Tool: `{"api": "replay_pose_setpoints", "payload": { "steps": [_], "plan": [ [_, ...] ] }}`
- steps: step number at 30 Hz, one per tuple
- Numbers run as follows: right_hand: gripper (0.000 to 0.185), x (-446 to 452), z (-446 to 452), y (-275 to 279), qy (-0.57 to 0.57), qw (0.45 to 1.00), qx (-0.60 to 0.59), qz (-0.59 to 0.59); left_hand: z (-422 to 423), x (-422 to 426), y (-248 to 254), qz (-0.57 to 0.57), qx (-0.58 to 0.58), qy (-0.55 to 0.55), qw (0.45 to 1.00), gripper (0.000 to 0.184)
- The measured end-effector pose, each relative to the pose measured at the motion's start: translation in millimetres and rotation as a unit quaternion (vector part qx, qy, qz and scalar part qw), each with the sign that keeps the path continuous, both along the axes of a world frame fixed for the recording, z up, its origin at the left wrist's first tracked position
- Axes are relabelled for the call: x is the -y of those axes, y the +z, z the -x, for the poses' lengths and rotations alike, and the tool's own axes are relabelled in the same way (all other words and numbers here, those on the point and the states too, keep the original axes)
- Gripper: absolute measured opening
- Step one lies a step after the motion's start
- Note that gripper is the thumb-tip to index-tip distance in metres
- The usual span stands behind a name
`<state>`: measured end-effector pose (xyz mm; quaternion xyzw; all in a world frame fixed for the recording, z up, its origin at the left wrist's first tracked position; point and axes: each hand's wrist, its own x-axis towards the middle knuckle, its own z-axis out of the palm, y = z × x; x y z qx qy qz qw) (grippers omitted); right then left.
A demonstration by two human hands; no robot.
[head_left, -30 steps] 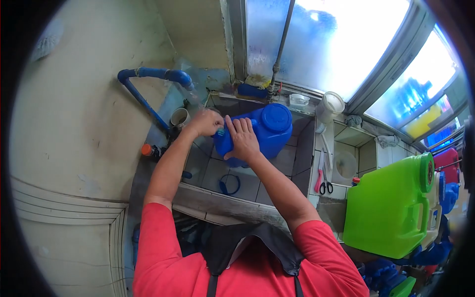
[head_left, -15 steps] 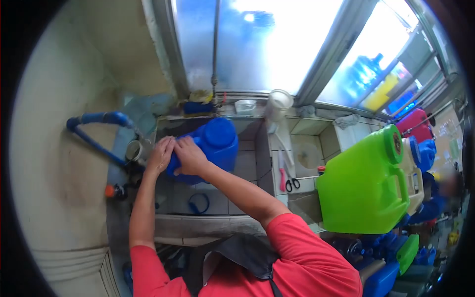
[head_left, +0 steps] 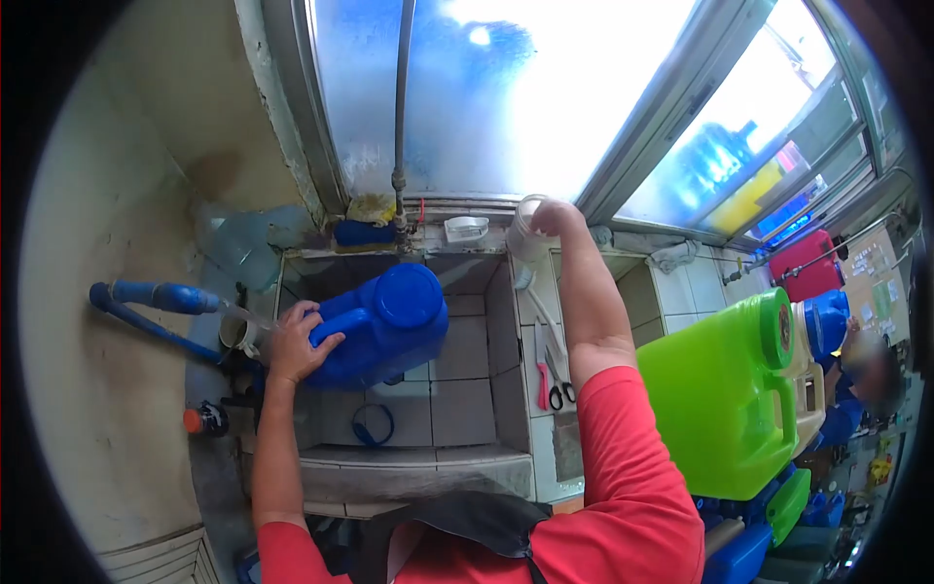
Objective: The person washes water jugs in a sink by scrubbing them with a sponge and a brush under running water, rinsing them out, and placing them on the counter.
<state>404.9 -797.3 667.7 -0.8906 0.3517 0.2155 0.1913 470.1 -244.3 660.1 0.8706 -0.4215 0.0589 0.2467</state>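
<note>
In the tiled sink, a blue jug (head_left: pixel 384 326) lies with its round cap facing up. My left hand (head_left: pixel 297 341) rests on its left end, thumb and fingers spread apart. Water runs from the blue pipe (head_left: pixel 165 296) toward that hand. My right hand (head_left: pixel 556 219) is at the mouth of a white container (head_left: pixel 526 234) on the sink's back ledge; its fingertips are hidden, so what they hold does not show. A blue ring (head_left: pixel 374 425) lies on the sink floor in front of the jug.
A green jug (head_left: pixel 715 394) stands at the right. Scissors (head_left: pixel 561 393), a pink-handled knife (head_left: pixel 542 384) and a white-handled brush (head_left: pixel 547 311) lie on the tiled divider. An orange-capped bottle (head_left: pixel 206 419) is at the left. Part of another person (head_left: pixel 869 375) shows far right.
My right hand has left the blue jug and moved right to the white container. My left hand stays on the jug's left end. The view has shifted.
</note>
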Motion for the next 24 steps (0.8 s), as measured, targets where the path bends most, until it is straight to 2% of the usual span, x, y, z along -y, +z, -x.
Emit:
{"api": "replay_pose_setpoints", "payload": {
  "steps": [2, 3, 4, 6, 7, 10, 11, 12, 14, 15, 16, 18, 19, 21, 22, 23, 24],
  "plan": [
    [0.041, -15, 1, 4, 0.028, 0.994, -0.081, 0.071, -9, 2, -1, -0.013, -0.024, -0.001, 1.000, 0.044],
    [0.049, 54, -35, -94, 0.021, 0.984, -0.137, 0.107, -8, 4, 2, -0.015, -0.024, 0.001, 1.000, 0.044],
    [0.049, 81, -50, -144, 0.024, 0.985, -0.137, 0.106, -6, 6, 7, -0.023, -0.033, 0.016, 0.999, 0.043],
    [0.049, 132, -47, -243, 0.060, 0.969, 0.088, 0.223, -5, 7, 8, -0.032, -0.040, 0.036, 0.998, 0.043],
    [0.049, 95, -47, -197, 0.064, 0.969, 0.091, 0.222, -6, 6, 5, -0.025, -0.032, 0.032, 0.999, 0.043],
    [0.049, -21, -20, -22, 0.027, 0.994, -0.050, 0.091, -4, 6, 3, -0.016, -0.028, 0.032, 0.999, 0.044],
    [0.044, 52, -48, -145, -0.023, 0.980, 0.127, 0.153, -1, 5, 4, -0.015, -0.035, 0.033, 0.999, 0.045],
    [0.044, 47, -44, -128, -0.020, 0.980, 0.127, 0.154, 0, 5, 3, -0.015, -0.036, 0.036, 0.999, 0.045],
    [0.032, 16, -16, -37, 0.031, 0.984, 0.075, 0.156, 1, 7, -1, -0.007, -0.033, 0.058, 0.998, 0.044],
    [0.029, -5, -12, 10, -0.042, 0.991, 0.050, 0.120, 1, 7, -1, -0.005, -0.037, 0.060, 0.998, 0.044],
    [0.026, -21, 2, 41, 0.017, 0.982, 0.098, 0.159, 0, 7, -1, 0.000, -0.036, 0.051, 0.998, 0.044],
    [0.022, 15, 2, 28, 0.084, 0.980, 0.140, 0.113, -3, 8, 0, 0.009, -0.033, 0.040, 0.999, 0.044],
    [0.022, 12, 10, 34, 0.084, 0.980, 0.140, 0.115, -5, 6, -3, 0.010, -0.031, 0.030, 0.999, 0.044],
    [0.020, 2, 21, 46, 0.183, 0.951, 0.119, 0.218, -6, 7, -5, 0.014, -0.026, 0.027, 0.999, 0.045],
    [0.020, -16, 30, 58, 0.190, 0.949, 0.122, 0.220, -6, 6, -7, 0.012, -0.022, 0.022, 0.999, 0.045],
    [0.021, -45, 44, 73, 0.020, 0.941, 0.337, -0.015, -7, 4, -8, 0.010, -0.019, 0.022, 1.000, 0.045],
    [0.023, -70, 52, 77, -0.153, 0.814, 0.500, -0.255, -8, 3, -10, 0.009, -0.019, 0.037, 0.999, 0.045]
  ]
}}
